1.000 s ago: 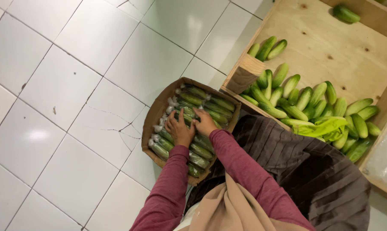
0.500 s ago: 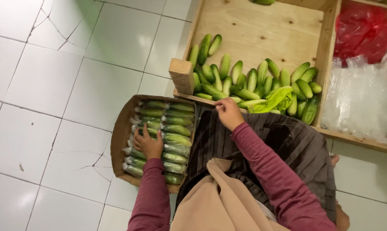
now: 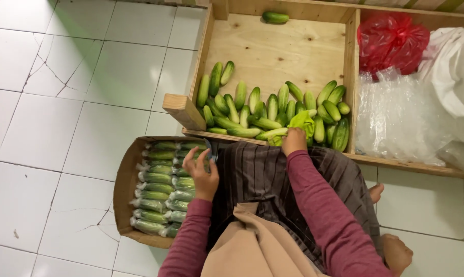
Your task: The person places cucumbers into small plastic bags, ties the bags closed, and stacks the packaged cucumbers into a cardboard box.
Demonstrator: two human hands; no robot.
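Right hand closed on green plastic bag; left hand open, flat on wrapped cucumbers.
One cardboard box, left, near. One wooden crate, far, holding roughly 25 loose cucumbers around the bag.

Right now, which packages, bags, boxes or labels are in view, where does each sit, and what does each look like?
Cardboard box: on the floor tiles, under the left hand; brown, open-topped.
Wrapped cucumber packs: rows inside that box; clear film over green.
Red plastic bag: crate's right compartment, top; crumpled.
Clear plastic bags: below the red one; a loose pile.
White sack: far right; a small dark square code label at its edge.
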